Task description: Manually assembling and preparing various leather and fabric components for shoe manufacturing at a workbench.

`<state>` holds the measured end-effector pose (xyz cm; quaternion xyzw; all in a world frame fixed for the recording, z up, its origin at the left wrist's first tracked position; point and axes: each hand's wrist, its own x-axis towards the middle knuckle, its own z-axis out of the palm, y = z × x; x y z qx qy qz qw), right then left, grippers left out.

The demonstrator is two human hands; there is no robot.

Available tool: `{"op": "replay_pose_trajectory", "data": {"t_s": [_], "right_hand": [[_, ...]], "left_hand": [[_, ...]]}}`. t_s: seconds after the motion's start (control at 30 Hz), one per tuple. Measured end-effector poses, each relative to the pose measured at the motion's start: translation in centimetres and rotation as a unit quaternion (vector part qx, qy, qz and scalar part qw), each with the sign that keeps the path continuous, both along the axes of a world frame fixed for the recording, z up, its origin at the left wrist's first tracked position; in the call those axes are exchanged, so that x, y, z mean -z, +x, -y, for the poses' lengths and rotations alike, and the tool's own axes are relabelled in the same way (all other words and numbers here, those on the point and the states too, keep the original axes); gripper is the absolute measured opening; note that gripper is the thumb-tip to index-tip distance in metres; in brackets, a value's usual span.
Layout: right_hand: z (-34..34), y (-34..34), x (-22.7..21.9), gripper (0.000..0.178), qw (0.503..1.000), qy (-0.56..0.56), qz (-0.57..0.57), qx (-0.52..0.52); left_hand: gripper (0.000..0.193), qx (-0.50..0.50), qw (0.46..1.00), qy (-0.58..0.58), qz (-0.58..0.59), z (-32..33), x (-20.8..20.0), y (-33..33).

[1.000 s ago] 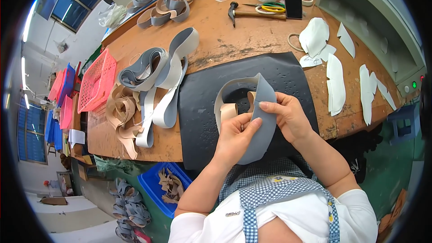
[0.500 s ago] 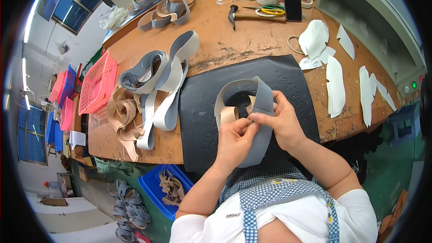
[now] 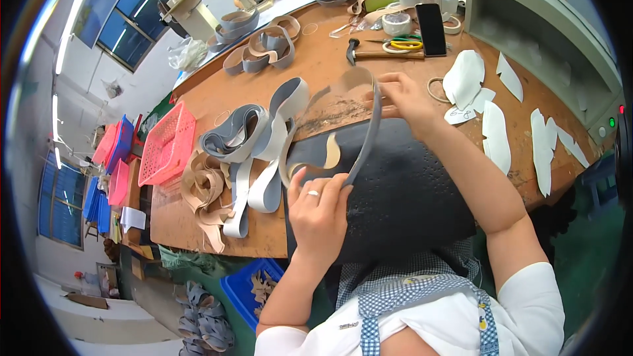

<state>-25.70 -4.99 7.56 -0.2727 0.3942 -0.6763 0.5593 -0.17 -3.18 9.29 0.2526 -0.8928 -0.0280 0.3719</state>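
One grey loop point(image 3: 373, 133) | left hand point(image 3: 318, 221) pinching it | right hand point(image 3: 412, 105) grip unclear | black mat point(image 3: 422, 188) below | coiled strips point(image 3: 221, 135), hammer point(image 3: 389, 55)

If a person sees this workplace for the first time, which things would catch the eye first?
Probably the grey loop held over the black mat, with the left hand at its lower end and the right hand at its upper right. Next, the bright pink basket by the left edge of the table, and the white cut pieces lying right of the mat.
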Motion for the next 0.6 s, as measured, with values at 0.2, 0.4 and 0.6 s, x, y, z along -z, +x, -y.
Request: {"op": "replay_pose_trajectory", "data": {"t_s": [0.2,0.4,0.6], "right_hand": [[-9.0,7.5,0.1,0.061,0.801,-0.16,-0.573,-0.061],[-9.9,5.2,3.8,0.049,0.826,-0.086,-0.55,0.086],[-11.9,4.6,4.0,0.032,0.901,-0.022,-0.429,0.059]], "left_hand": [[0.02,0.086,0.989,-0.003,0.12,0.8,3.4,-1.2],[0.045,-0.042,0.99,0.073,-0.112,-1.8,5.2,-3.2],[0.049,0.064,0.663,0.688,-0.289,-1.1,6.5,-2.6]]}}
